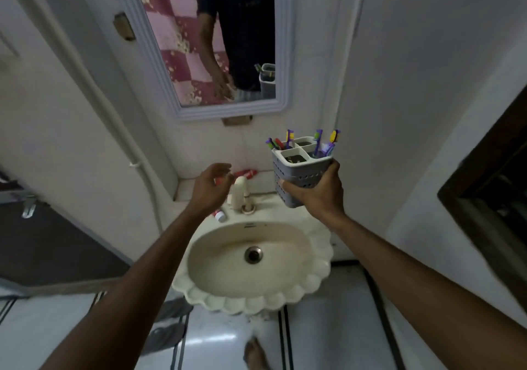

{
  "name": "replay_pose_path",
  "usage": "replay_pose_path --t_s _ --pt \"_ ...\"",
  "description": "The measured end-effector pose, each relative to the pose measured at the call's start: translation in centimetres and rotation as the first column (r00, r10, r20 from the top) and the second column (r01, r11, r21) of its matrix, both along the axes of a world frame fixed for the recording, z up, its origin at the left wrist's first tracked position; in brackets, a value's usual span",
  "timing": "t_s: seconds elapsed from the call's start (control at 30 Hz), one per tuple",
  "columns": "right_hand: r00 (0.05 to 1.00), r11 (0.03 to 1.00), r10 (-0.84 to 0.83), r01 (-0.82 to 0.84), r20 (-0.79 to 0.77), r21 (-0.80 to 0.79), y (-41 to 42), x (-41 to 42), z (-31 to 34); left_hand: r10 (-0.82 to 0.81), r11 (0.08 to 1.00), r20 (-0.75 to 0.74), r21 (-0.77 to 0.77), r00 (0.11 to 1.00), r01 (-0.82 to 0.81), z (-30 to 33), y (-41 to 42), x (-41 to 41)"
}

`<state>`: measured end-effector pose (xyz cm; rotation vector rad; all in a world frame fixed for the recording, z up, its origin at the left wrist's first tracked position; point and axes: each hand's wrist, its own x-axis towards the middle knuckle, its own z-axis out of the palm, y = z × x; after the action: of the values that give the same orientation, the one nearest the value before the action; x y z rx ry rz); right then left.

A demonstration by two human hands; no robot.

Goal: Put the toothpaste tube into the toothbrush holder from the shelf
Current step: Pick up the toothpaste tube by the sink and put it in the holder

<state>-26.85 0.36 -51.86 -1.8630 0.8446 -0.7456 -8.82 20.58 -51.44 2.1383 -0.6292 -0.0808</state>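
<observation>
- The fingers (221, 168) of the left hand (209, 188) are spread and loosely curled, holding nothing, poised over the shelf (188, 188) behind the sink (319, 261).
- The toothpaste tube (246, 173), red with a white end, lies flat on that shelf just past those fingertips; the hand covers its left end, and I cannot tell whether any finger touches it.
- The right hand (316, 195) is wrapped firmly around the lower part of the toothbrush holder (299, 175), thumb on the near face, holding it upright in the air to the right of the tap (239, 192).
- The holder is a grey perforated box with four compartments; several coloured toothbrushes (289, 138) stand in the back and right ones, while the nearest one has no brushes.
- A smaller red-and-white tube (220, 215) lies on the sink rim, below the left hand.
- The mirror (182, 55) above reflects the person and the holder.
</observation>
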Motion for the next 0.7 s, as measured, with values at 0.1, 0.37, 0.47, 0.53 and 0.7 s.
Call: replay_pose_path --t_s 0.1,0.37,0.47,0.53,0.7 --pt "1.0 0.997 -0.018 0.019 -0.021 0.075 1.0 1.8 -3.7 0.003 0.991 -0.114 0.136 0.994 0.012 -6.0 2.2 3.4" --pt "0.995 0.98 -0.072 0.084 -0.069 0.181 2.2 5.8 -12.2 -0.229 0.693 -0.027 0.698 0.973 0.183 -15.6 4.0 9.7" --pt "0.993 0.977 -0.091 0.104 -0.076 0.186 2.4 7.1 -14.2 -0.407 0.53 0.036 0.824 0.913 0.203 -17.0 3.4 11.8" --pt "0.992 0.976 -0.101 0.114 -0.078 0.185 2.7 7.7 -15.0 -0.493 0.49 0.136 0.859 0.86 0.145 -17.9 3.3 12.7" --pt "0.97 0.978 -0.143 0.169 -0.196 0.123 3.1 8.5 -15.7 -0.52 0.609 0.321 0.789 0.792 0.08 -19.2 3.7 13.4"
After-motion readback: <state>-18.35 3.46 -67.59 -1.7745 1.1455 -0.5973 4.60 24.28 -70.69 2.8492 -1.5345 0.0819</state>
